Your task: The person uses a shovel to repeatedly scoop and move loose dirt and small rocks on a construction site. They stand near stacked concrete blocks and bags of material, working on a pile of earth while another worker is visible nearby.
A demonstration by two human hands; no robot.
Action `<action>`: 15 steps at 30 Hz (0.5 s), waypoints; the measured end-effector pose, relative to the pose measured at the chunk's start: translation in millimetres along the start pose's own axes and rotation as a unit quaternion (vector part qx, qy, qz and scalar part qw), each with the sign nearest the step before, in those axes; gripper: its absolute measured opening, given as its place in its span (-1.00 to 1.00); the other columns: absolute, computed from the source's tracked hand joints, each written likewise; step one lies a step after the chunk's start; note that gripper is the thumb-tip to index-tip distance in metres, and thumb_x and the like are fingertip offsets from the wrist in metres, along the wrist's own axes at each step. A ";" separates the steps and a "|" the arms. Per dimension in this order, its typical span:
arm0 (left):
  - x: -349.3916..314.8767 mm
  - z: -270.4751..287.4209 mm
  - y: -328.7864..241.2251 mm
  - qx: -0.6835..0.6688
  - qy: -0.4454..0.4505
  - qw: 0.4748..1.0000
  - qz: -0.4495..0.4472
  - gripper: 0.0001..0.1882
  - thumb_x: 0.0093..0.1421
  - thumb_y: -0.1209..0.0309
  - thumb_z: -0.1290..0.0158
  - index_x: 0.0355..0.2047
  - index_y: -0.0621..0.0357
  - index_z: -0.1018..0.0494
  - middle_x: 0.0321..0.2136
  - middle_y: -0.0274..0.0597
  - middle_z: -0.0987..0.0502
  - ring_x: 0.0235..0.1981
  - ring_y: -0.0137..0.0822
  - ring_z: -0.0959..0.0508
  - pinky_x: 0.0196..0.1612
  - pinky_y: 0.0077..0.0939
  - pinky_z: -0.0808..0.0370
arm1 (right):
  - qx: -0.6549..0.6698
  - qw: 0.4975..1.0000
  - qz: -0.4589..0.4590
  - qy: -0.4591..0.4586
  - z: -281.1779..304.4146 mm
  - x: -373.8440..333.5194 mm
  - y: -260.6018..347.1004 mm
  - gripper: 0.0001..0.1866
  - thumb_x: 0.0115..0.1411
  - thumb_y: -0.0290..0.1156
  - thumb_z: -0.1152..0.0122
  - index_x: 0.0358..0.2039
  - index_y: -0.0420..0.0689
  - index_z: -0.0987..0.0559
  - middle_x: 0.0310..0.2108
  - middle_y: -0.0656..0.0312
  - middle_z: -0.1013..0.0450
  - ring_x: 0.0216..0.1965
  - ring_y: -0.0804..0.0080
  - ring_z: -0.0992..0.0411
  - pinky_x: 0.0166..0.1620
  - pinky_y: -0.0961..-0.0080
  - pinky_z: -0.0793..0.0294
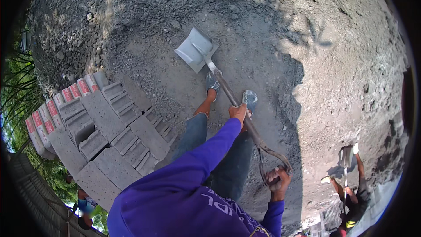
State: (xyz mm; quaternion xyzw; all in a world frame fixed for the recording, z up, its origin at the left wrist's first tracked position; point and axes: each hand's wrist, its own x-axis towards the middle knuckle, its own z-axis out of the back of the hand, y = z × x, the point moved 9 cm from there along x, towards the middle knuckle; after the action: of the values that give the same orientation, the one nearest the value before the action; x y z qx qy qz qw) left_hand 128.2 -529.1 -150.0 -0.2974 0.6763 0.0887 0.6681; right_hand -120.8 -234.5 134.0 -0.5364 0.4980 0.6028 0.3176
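Observation:
A shovel slants across the middle of the view, its broad grey metal blade at the far end over the dirt. No load shows on the blade. My left hand is wrapped round the middle of the long shaft. At the near end, my right hand grips the D-shaped handle. Both arms are in purple sleeves. The shaft passes between my two feet, close to the shoes. Whether the blade touches the ground I cannot tell.
Grey concrete blocks are stacked at my left, with red-and-white bags behind them. Gravel lies at the far left, and a rough soil bank rises at the far right. Another person holds a shovel at lower right.

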 end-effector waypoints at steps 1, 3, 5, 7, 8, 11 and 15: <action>-1.7 7.6 9.4 0.073 -0.057 0.996 0.012 -0.79 0.18 0.37 -0.10 -0.22 0.20 -0.42 -0.48 -0.18 -0.49 -0.52 -0.22 -0.56 -0.42 -0.19 -0.58 | -0.007 1.000 -0.003 0.007 -8.6 8.8 -7.9 -0.87 0.19 -0.41 -0.12 -0.48 -0.13 -0.46 -0.73 0.27 -0.31 -0.70 0.41 -0.31 -0.49 0.35 -0.41; 13.5 16.4 -0.2 0.170 -0.140 0.975 0.037 -0.75 0.18 0.38 -0.11 -0.19 0.28 -0.43 -0.44 -0.12 -0.51 -0.50 -0.18 -0.58 -0.42 -0.17 -0.60 | -0.039 0.999 -0.014 0.030 -27.0 34.2 -19.1 -0.82 0.20 -0.26 -0.13 -0.51 0.00 -0.44 -0.70 0.38 -0.27 -0.68 0.41 -0.27 -0.44 0.29 -0.37; 44.2 10.2 -37.3 0.220 -0.161 0.961 0.049 -0.70 0.19 0.40 -0.12 -0.15 0.36 -0.43 -0.41 -0.05 -0.53 -0.49 -0.14 -0.61 -0.43 -0.16 -0.61 | -0.088 0.985 0.080 0.126 -118.3 93.4 -41.6 -0.67 0.17 -0.39 -0.27 -0.12 -0.34 -0.60 -0.65 0.20 -0.44 -0.69 0.39 -0.42 -0.45 0.36 -0.55; 66.2 6.8 -67.3 0.240 -0.140 0.960 0.015 -0.67 0.18 0.41 -0.14 -0.15 0.43 -0.42 -0.41 -0.01 -0.53 -0.50 -0.11 -0.61 -0.46 -0.15 -0.62 | 0.033 0.997 0.015 0.073 -171.6 107.7 -39.5 -0.86 0.14 -0.46 -0.27 -0.36 -0.28 -0.58 -0.76 0.22 -0.32 -0.77 0.44 -0.31 -0.55 0.32 -0.50; 77.4 3.0 -84.9 0.255 -0.122 0.959 -0.013 -0.66 0.17 0.41 -0.15 -0.16 0.45 -0.42 -0.43 0.00 -0.53 -0.52 -0.09 -0.61 -0.48 -0.15 -0.62 | 0.021 0.997 0.008 0.067 -187.3 114.6 -52.9 -0.89 0.13 -0.49 -0.27 -0.42 -0.26 -0.55 -0.75 0.23 -0.32 -0.77 0.44 -0.31 -0.55 0.34 -0.48; 50.4 17.1 -57.1 0.257 -0.119 0.959 -0.004 -0.70 0.13 0.44 -0.16 -0.22 0.45 -0.43 -0.48 -0.01 -0.53 -0.54 -0.10 -0.61 -0.51 -0.14 -0.61 | -0.039 0.996 0.055 0.058 -163.0 96.1 -64.1 -0.90 0.12 -0.61 -0.25 -0.33 -0.33 -0.58 -0.67 0.29 -0.36 -0.73 0.49 -0.34 -0.55 0.47 -0.42; 33.8 -2.7 -81.5 0.129 -0.042 0.990 -0.032 -0.79 0.12 0.38 -0.16 -0.31 0.25 -0.44 -0.54 -0.14 -0.50 -0.59 -0.21 -0.55 -0.53 -0.23 -0.54 | -0.187 0.959 0.160 0.139 -221.1 50.6 -16.7 -0.42 0.10 -0.64 -0.26 0.19 -0.34 -0.48 -0.47 0.22 -0.51 -0.59 0.56 -0.44 -0.45 0.55 -0.46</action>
State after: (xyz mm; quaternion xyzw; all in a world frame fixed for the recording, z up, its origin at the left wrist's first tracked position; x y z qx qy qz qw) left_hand 170.7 -605.9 -159.4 -0.2262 0.6435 -0.0083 0.7312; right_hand -43.7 -445.2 96.7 -0.5781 0.4948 0.6477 0.0381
